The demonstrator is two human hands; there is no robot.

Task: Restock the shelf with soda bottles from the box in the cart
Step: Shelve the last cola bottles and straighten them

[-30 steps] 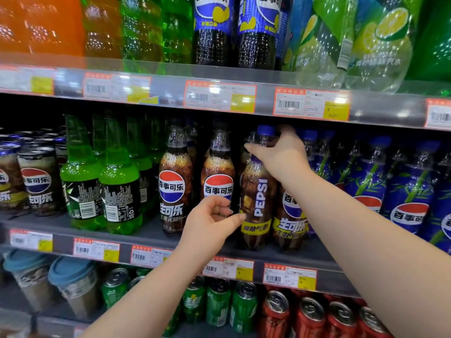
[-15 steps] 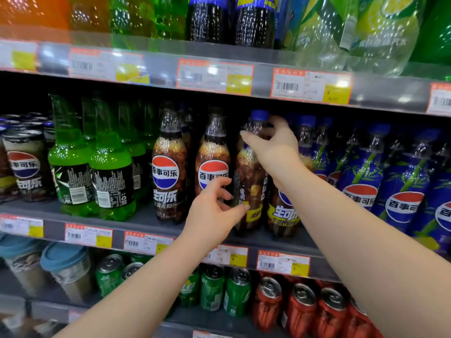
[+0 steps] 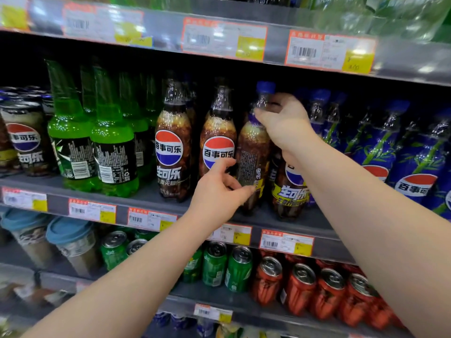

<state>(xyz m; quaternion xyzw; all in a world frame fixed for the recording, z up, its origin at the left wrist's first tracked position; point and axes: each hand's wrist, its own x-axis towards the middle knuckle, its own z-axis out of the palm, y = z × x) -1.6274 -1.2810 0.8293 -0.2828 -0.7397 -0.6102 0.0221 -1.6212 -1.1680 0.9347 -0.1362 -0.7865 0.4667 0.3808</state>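
**Q:** Where is the soda bottle [image 3: 253, 152]?

**A:** On the middle shelf [image 3: 146, 193], at its front edge. It has a blue cap and dark cola inside, and the fine-print side of its label faces outward. It stands between a black-capped cola bottle [image 3: 217, 142] on its left and a yellow-labelled cola bottle [image 3: 290, 189] on its right, close to both.

**Q:** State of each hand?

**A:** The right hand [image 3: 280, 118] is curled round the bottle's neck, just under the cap. The left hand [image 3: 219, 193] is at the lower body: its thumb lies on the front of the label and its bent fingers are at the bottle's left side, pinching it. How firm that pinch is cannot be told.

**Q:** Does the bottle rest on the shelf?

**A:** Its base appears level with its neighbours. The left hand hides part of the base, so contact is not certain.

**Q:** Surroundings?

**A:**
- **Same shelf, left:** green bottles [image 3: 114, 152], and dark cans [image 3: 24, 142] at the far left.
- **Same shelf, right:** blue-wrapped bottles [image 3: 415, 167].
- **Shelf edges:** price tags [image 3: 286, 242].
- **Shelf below:** blue-lidded cups [image 3: 70, 240], green cans [image 3: 214, 267] and red cans [image 3: 300, 289].
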